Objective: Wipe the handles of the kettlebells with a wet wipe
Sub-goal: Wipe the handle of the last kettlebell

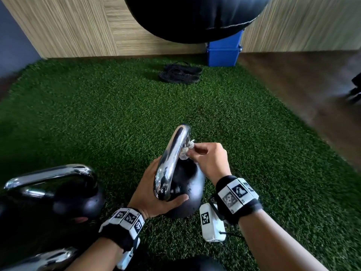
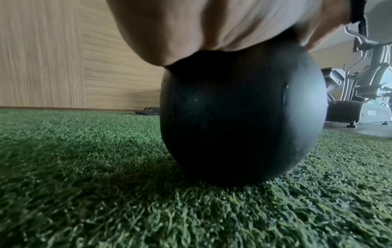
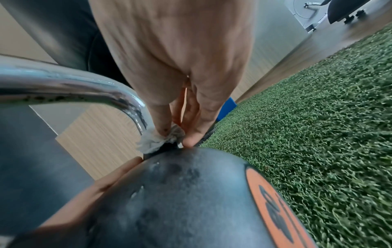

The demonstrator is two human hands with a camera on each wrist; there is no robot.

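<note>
A black kettlebell (image 1: 187, 194) with a chrome handle (image 1: 173, 153) stands on the green turf in the middle of the head view. My left hand (image 1: 156, 194) grips it at the near base of the handle, thumb across the bell's top. My right hand (image 1: 207, 159) pinches a crumpled white wet wipe (image 1: 186, 152) against the handle's right side. In the right wrist view the wipe (image 3: 161, 141) sits at the foot of the chrome handle (image 3: 84, 85), above the bell (image 3: 180, 193) with its orange label. The left wrist view shows the bell (image 2: 241, 117) under my palm (image 2: 212, 25).
A second kettlebell (image 1: 58, 192) stands at the near left, with another chrome handle (image 1: 39, 259) at the bottom left corner. Black sandals (image 1: 180, 73) and a blue bin (image 1: 223, 53) lie by the wooden wall. A big black bag (image 1: 191, 16) hangs overhead. Gym machines (image 2: 364, 94) stand off right.
</note>
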